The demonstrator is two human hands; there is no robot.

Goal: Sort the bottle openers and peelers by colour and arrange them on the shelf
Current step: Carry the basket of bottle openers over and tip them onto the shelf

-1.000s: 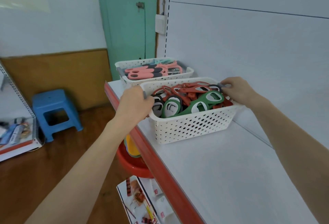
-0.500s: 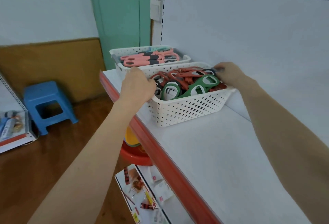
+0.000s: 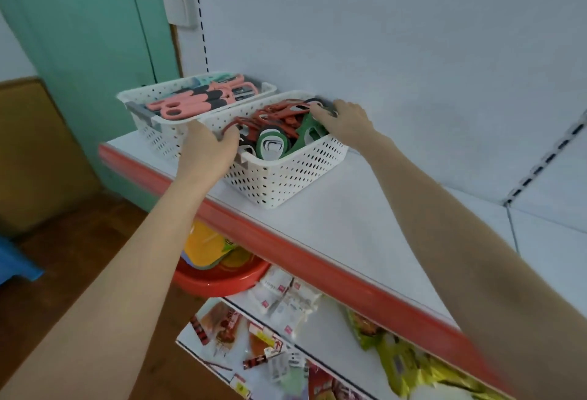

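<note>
Plainly the person is settling the white basket [image 3: 286, 177] of bottle openers [image 3: 273, 145] on the shelf [image 3: 349, 225], close beside the second basket [image 3: 143, 97] of peelers [image 3: 187, 105] at the far left. Sorting looks not yet begun: red and green openers lie mixed. The left hand [image 3: 206, 151] grips the basket's near end, fingers [image 3: 230, 139] curled over the rim. The right hand [image 3: 346, 120] clasps the far end at the grey handle [image 3: 330, 107]. Next, I'd judge, both must let go and pick out one colour.

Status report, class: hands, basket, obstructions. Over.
Left hand, right hand gripping ends of white perforated plastic basket holding red and green bottle openers. White peeler basket alongside.
</note>
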